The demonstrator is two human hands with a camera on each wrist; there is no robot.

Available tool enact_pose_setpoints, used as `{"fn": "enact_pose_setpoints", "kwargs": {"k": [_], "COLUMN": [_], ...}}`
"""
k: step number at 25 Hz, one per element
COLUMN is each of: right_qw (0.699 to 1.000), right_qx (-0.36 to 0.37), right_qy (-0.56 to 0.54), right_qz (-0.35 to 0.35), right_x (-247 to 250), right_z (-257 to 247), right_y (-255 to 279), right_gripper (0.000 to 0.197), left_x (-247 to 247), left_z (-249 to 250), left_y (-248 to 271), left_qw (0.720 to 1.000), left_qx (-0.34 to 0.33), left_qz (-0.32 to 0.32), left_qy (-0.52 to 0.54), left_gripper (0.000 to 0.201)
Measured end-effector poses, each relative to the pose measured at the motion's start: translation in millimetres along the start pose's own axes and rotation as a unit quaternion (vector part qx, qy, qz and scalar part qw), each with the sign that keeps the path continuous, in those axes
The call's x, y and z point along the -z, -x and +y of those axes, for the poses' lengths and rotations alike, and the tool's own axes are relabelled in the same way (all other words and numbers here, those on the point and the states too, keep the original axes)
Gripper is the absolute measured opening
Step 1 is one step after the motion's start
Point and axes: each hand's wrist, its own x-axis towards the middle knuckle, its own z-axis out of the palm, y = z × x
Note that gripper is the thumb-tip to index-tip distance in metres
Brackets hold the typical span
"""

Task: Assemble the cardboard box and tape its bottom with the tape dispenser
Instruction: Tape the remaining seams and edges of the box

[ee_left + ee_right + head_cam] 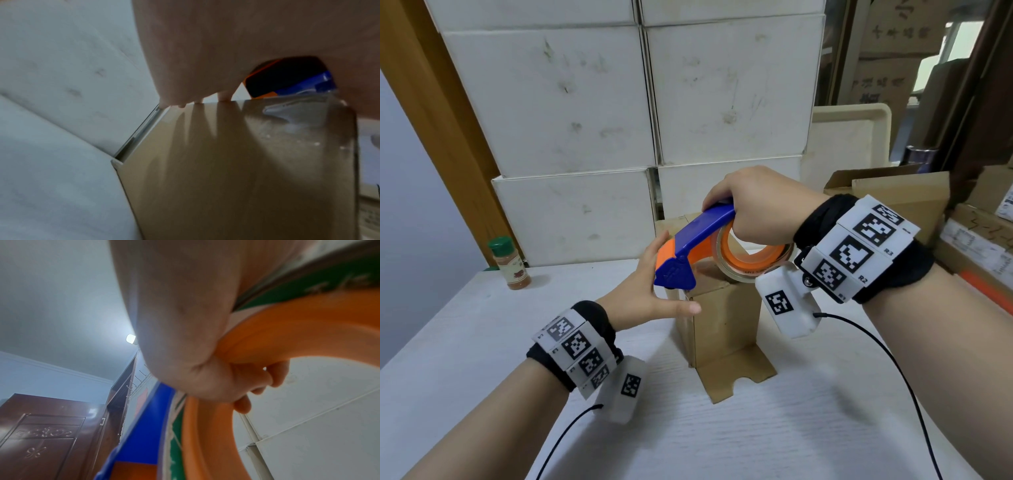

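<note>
Standing upside down at the table's [808, 428] centre, the box [722, 325] has its bottom turned up and its open top flaps splayed on the surface toward 6 o'clock. Taping is the step in hand: the dispenser [688, 246] rests on the upturned bottom, blade end toward 9 o'clock, roll [753, 260] toward 3. A strip of clear tape shows in the left wrist view, already running down the box's side from the top edge, so the seam looks begun or nearly run.

Right hand [756, 209] has fingers curled through the orange hub and thumb over the blue handle, clamped on the dispenser. Left hand [647, 291] is at 9 o'clock of the box, fingers straight and slightly apart, tips on the top edge, thumb lying across the near face; it steadies rather than grips.

Next, I judge, the dispenser must be drawn across or tilted so the blade cuts the tape, while the left hand braces the light box against tipping. Then the loose end wants pressing flat.

Beyond, at 12 o'clock, white cartons [647, 102] are stacked; a spice jar [508, 263] stands at 10 o'clock; brown cartons [893, 195] sit at 2 o'clock
</note>
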Motion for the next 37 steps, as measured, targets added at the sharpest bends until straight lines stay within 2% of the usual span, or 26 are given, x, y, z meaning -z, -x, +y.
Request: {"fn": "enact_pose_setpoints", "kwargs": {"k": [2, 4, 5, 7, 8, 11, 13, 14, 16, 17, 22, 23, 25, 26, 27, 31, 34, 37], "right_qw": [1.000, 1.000, 1.000, 1.000, 1.000, 1.000, 1.000, 1.000, 1.000, 1.000, 1.000, 1.000, 1.000, 1.000, 1.000, 0.999, 0.999, 0.999], "right_qx": [-0.001, -0.002, -0.001, 0.005, 0.009, 0.011, 0.007, 0.005, 0.002, 0.002, 0.002, 0.002, 0.002, 0.003, 0.005, 0.007, 0.005, 0.003], "right_qy": [-0.001, -0.006, -0.011, -0.018, -0.020, -0.020, -0.020, -0.020, -0.018, -0.017, -0.001, 0.005, 0.016, 0.019, 0.023, 0.037, 0.038, 0.039], "right_qz": [0.003, 0.009, 0.011, 0.015, 0.017, 0.019, 0.016, 0.014, 0.010, 0.007, 0.001, -0.003, -0.009, -0.011, -0.014, -0.025, -0.022, -0.025], "right_x": [0, 0, 0, -2, -3, -4, -3, -2, -1, -1, 0, 0, 1, 2, 3, 7, 6, 7], "right_z": [-1, -2, -3, -7, -8, -8, -5, -3, -1, -1, 1, 1, 1, 1, 1, 1, 2, 3], "right_y": [-1, -1, -1, -1, -2, -4, -4, -3, -2, -1, -3, -3, -3, -2, -1, 0, 0, 0], "right_gripper": [0.046, 0.046, 0.046, 0.046, 0.045, 0.045, 0.047, 0.047, 0.048, 0.048, 0.049, 0.049, 0.050, 0.051, 0.052, 0.053, 0.054, 0.054], "left_x": [-10, -18, -22, -26, -26, -19, -16, -16, -16, -16, -19, -19, -19, -18, -18, -17, -17, -20], "left_z": [3, 10, 12, 18, 22, 16, 11, 9, 8, 9, 18, 18, 22, 24, 26, 21, 18, 18], "left_y": [1, 2, 1, 0, 0, -1, -3, -4, -6, -6, -3, -2, -1, 0, 1, 0, -2, -4], "left_qw": [0.999, 0.998, 0.997, 0.995, 0.995, 0.994, 0.993, 0.993, 0.996, 0.996, 0.997, 0.997, 0.995, 0.994, 0.994, 0.993, 0.992, 0.994], "left_qx": [0.026, 0.023, 0.027, 0.035, 0.035, 0.047, 0.059, 0.066, 0.060, 0.062, 0.063, 0.070, 0.096, 0.105, 0.109, 0.089, 0.073, 0.063], "left_qz": [0.017, 0.022, 0.016, 0.015, 0.009, 0.035, 0.061, 0.074, 0.067, 0.059, 0.050, 0.040, 0.009, -0.005, -0.016, -0.028, -0.029, -0.017], "left_qy": [0.033, 0.054, 0.064, 0.093, 0.094, 0.087, 0.077, 0.057, 0.023, 0.017, 0.002, 0.000, 0.002, -0.001, -0.010, -0.074, -0.098, -0.089], "left_gripper": [0.156, 0.153, 0.136, 0.064, 0.041, 0.038, 0.046, 0.057, 0.094, 0.103, 0.093, 0.083, 0.040, 0.026, 0.025, 0.026, 0.037, 0.073]}}
